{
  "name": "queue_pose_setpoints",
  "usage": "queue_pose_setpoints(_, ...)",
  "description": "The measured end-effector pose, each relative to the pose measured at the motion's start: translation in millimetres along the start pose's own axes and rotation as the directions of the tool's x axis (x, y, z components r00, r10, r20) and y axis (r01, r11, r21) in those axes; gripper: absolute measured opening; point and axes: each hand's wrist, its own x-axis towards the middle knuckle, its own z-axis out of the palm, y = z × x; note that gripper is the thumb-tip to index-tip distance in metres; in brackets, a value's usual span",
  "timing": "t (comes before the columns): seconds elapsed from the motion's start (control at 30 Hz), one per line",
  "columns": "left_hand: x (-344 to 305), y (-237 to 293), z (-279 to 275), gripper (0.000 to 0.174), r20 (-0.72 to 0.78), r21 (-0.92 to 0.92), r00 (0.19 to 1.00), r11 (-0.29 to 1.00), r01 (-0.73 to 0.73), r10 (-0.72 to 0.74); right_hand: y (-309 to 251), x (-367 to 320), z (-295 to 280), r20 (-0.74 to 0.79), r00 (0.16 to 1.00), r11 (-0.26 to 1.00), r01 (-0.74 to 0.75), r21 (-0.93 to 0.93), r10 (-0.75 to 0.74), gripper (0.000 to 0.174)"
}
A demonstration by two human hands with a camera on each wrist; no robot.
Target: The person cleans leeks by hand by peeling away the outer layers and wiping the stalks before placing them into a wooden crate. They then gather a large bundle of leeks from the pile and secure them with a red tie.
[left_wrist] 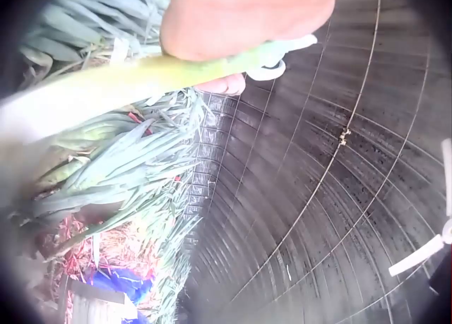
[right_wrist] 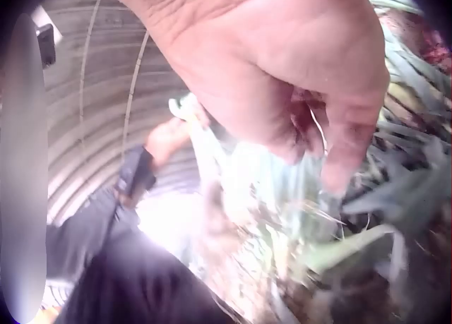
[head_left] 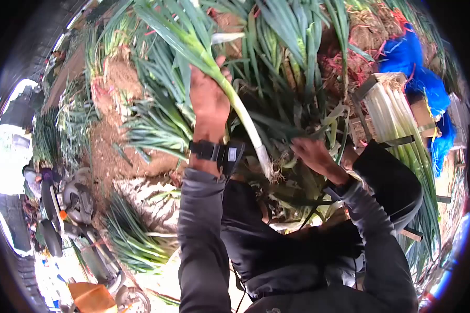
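An open, metal-edged frame [head_left: 360, 107] on the right side of the head view holds a long bundle of leeks [head_left: 394, 115], packed side by side. Their smooth, pale stalks lie toward the frame's upper end, and their flat green leaves spill past its lower end. Next to it are a brown, box-like piece [head_left: 423, 116], whose contents cannot be made out, and crumpled, shiny blue plastic [head_left: 425, 78]. At the lower left is an orange, angular object [head_left: 91, 297]; whether it is a container is unclear.

The left hand [head_left: 209, 96] grips a single leek [head_left: 240, 112] around the part where the stalk turns from white to green. The leek slants across the space between the hands, its broad leaves fanning above the left hand and its white shaft ending in thin, wispy roots [head_left: 273, 173] below. The right hand [head_left: 314, 155] is near the root end but apart from it, with its fingers bent over tangled leaves; whether they grasp anything cannot be told.

Heaps of leeks with long, bluish-green leaves [head_left: 162, 117] lie on the brown, earthy ground [head_left: 107, 161], some with soil-coloured, matted root clumps [head_left: 121, 78]. A wrinkled, whitish sheet [head_left: 146, 201] lies near the left forearm. Overhead, the left wrist view shows a dark, curved, ribbed roof [left_wrist: 318, 169].
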Motion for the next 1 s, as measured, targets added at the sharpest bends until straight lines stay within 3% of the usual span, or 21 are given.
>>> queue_pose_setpoints(0.1, 9.0, -8.4, 1.4, 0.03, 0.052, -0.038, 0.996, 0.996, 0.079, -0.077, -74.0, 68.5, -27.0, -0.267, 0.932, 0.957, 0.275, 0.089, -0.243, 0.027)
queue_pose_setpoints(0.17, 9.8, -16.1, 3.2, 0.031, 0.041, -0.033, 0.997, 0.997, 0.065, -0.064, -100.8, 103.3, -19.5, -0.324, 0.928, 0.923, 0.278, 0.267, -0.186, 0.026)
queue_pose_setpoints(0.27, 3.6, -22.4, 6.9, 0.029, 0.078, -0.017, 0.997, 1.0, 0.025, -0.024, -114.8, 134.1, -17.7, -0.178, 0.979, 0.862, 0.178, 0.475, -0.104, 0.028)
queue_pose_setpoints(0.37, 2.0, -22.2, 2.6, 0.029, 0.142, -0.001, 0.99, 1.0, 0.015, -0.015, -108.1, 140.3, -13.9, -0.135, 0.988, 0.845, 0.132, 0.519, -0.072, 0.029)
queue_pose_setpoints(0.5, 7.7, -27.4, -1.5, 0.037, 0.251, 0.029, 0.968, 0.999, 0.02, -0.026, -110.1, 134.0, -27.8, -0.153, 0.982, 0.914, 0.162, 0.372, -0.111, 0.024)
queue_pose_setpoints(0.53, 7.1, -26.6, 1.2, 0.038, 0.26, 0.033, 0.965, 0.999, 0.021, -0.029, -109.6, 136.0, -30.6, -0.122, 0.991, 0.876, 0.109, 0.471, -0.057, 0.028)
queue_pose_setpoints(0.67, 1.3, -25.3, 9.7, 0.037, 0.296, 0.052, 0.954, 0.998, 0.033, -0.047, -109.4, 131.7, -45.1, -0.059, 0.998, 0.842, 0.063, 0.536, -0.038, 0.026)
queue_pose_setpoints(0.87, -4.1, -23.6, 12.7, 0.042, 0.352, 0.012, 0.935, 0.999, 0.039, -0.041, -115.5, 122.2, -57.7, 0.105, 0.994, 0.633, -0.091, 0.769, 0.015, 0.025)
queue_pose_setpoints(0.97, -4.7, -23.2, 10.9, 0.045, 0.357, 0.001, 0.931, 0.997, 0.073, -0.068, -119.6, 117.8, -59.8, 0.113, 0.992, 0.652, -0.117, 0.749, 0.049, 0.023)
queue_pose_setpoints(1.0, -4.7, -23.2, 10.7, 0.043, 0.341, 0.009, 0.937, 0.997, 0.082, -0.08, -122.5, 115.6, -56.6, -0.001, 0.997, 0.852, 0.07, 0.52, -0.081, 0.022)
